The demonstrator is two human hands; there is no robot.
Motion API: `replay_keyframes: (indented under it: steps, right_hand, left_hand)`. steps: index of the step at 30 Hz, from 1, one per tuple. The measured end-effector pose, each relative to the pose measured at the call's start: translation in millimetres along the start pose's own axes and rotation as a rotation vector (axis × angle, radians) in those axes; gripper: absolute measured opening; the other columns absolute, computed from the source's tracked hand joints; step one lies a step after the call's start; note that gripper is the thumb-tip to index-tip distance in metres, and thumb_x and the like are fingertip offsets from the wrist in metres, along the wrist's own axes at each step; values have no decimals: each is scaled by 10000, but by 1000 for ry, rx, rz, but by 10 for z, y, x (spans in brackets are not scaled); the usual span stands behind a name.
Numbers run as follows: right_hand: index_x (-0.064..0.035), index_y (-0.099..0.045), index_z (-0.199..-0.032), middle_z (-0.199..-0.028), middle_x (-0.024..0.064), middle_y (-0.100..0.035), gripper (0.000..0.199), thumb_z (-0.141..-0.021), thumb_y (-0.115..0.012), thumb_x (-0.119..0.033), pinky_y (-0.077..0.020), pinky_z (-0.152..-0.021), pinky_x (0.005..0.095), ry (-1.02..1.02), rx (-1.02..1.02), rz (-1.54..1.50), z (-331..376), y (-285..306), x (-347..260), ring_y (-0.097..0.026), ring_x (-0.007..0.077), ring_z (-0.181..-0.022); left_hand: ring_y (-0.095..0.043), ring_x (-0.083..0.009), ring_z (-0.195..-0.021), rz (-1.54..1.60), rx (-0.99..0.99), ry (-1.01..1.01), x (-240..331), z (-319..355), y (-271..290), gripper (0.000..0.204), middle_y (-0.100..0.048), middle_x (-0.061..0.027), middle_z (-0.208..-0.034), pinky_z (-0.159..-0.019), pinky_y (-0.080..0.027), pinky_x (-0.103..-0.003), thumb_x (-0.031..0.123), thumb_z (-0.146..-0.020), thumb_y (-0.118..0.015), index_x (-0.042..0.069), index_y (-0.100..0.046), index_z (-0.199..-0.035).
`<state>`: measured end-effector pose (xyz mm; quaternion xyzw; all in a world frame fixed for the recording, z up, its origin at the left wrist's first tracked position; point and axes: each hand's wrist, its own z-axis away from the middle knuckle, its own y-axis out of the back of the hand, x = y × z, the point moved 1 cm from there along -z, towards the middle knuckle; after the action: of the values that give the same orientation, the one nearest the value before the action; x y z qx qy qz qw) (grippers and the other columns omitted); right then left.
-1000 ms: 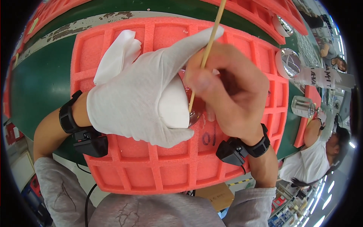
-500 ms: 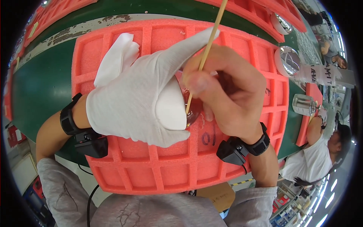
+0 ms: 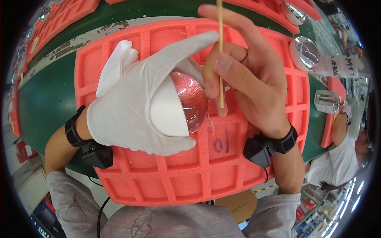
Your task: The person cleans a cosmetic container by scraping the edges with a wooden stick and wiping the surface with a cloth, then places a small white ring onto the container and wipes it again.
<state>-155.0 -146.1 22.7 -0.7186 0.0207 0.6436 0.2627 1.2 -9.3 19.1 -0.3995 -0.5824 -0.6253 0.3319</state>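
My left hand [image 3: 123, 105], in a white glove, curls around a clear round glass lens [image 3: 194, 105] that shows the pink foam through it. A folded white wipe [image 3: 168, 111] lies between the glove and the glass, covering the lens's left part. More white cloth [image 3: 115, 65] sticks up beyond the wrist. My bare right hand [image 3: 254, 79] pinches a thin wooden stick [image 3: 221, 35] between thumb and fingers, its index finger raised. The stick stands nearly upright, its lower end to the right of the lens and apart from it.
Beneath my hands is a pink foam tray [image 3: 186, 186] with square compartments, on a green table [image 3: 43, 103]. At the right stand a shiny domed piece [image 3: 304, 53] and a clear glass bottle [image 3: 327, 101]. Other foam trays [image 3: 258, 12] lie farther back. A co-worker [image 3: 335, 158] is at the right.
My right hand has drawn up and right, taking the stick's tip off the lens, and its index finger has lifted. More of the glass shows now. The left hand keeps its hold.
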Motion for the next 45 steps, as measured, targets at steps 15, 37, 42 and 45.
replay_keyframes:
  steps: [15, 37, 42, 45]
  right_hand:
    - [-8, -602, -1025, -732, 46, -646, 191, -1055, -483, -155, -412, -470, 189, 138, 297, 222, -18, 189, -263, -541, 55, -538]
    - [-5, -632, -937, -708, 6, -578, 261, -1047, -513, -210, -403, -502, 232, 319, 280, 837, -82, 432, -60, -507, 73, -564]
    - [9, -615, -1022, -756, 40, -620, 289, -1075, -441, -215, -428, -473, 214, 54, 274, 273, -48, 219, -179, -562, 89, -589]
    - [16, -596, -1026, -717, 49, -621, 308, -1087, -400, -214, -437, -449, 212, 66, 152, -104, -27, 164, -136, -571, 98, -562]
  left_hand:
    - [-595, -292, -1098, -50, -9, -212, 10, -146, 10, 903, -619, -146, -1183, -972, -439, -414, 344, -542, -917, 26, -569, -1311]
    - [-610, -326, -1113, 312, 56, -59, 17, -174, 2, 433, -620, -201, -1220, -1041, -424, -456, 346, -1008, -472, -11, -597, -1218]
    - [-602, -314, -1143, -70, 120, -145, 106, -124, -11, 554, -629, -155, -1216, -1129, -346, -493, 384, -820, -753, 27, -591, -1211]
    - [-587, -311, -1161, -143, 61, -99, 54, -62, -10, 725, -628, -116, -1208, -1169, -297, -519, 353, -672, -890, 69, -576, -1261]
